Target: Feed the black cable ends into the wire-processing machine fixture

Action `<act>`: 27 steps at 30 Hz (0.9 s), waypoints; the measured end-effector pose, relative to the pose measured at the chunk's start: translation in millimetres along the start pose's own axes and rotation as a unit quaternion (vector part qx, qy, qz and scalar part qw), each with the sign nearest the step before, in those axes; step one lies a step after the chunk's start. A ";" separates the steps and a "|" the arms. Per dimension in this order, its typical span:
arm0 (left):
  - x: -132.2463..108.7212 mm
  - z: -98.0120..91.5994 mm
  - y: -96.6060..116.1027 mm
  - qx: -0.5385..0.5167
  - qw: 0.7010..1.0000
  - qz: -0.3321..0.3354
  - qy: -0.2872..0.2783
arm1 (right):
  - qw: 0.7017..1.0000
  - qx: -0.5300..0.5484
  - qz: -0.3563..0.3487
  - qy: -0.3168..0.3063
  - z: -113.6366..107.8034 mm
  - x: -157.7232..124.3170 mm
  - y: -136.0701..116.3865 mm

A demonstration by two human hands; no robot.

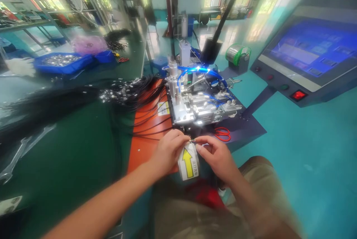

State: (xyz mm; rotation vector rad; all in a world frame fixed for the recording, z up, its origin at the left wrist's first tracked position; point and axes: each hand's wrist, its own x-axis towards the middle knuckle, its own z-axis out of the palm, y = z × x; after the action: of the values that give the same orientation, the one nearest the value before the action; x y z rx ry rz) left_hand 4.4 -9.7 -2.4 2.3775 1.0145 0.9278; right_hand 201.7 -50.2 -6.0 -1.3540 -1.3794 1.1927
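My left hand (169, 149) and my right hand (214, 153) meet in front of a small metal machine (195, 97) with blue tubes. Both hands pinch a tiny metal piece (192, 141) between their fingertips, seemingly the end of a thin black cable. Just below the fingers is a white label with a yellow arrow (189, 162). A bundle of black cables with metal ends (122, 93) lies to the left, across an orange plate (147, 131).
Red-handled scissors (222, 133) lie right of the hands. A blue tray of small metal parts (63, 62) stands on the green bench (69, 149) at the back left. A blue touchscreen console (309, 53) and a wire spool (237, 54) are to the right.
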 end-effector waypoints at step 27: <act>-0.8 1.2 -2.0 0.010 1.000 -0.003 -0.011 | 0.997 -0.056 -0.044 -0.027 -1.0 12.8 -11.5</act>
State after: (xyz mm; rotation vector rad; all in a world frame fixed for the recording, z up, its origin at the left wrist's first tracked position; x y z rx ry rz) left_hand 3.9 -9.1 -4.8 2.3938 1.0275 0.8922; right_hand 199.7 -36.9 4.8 -1.3330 -1.5479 1.1149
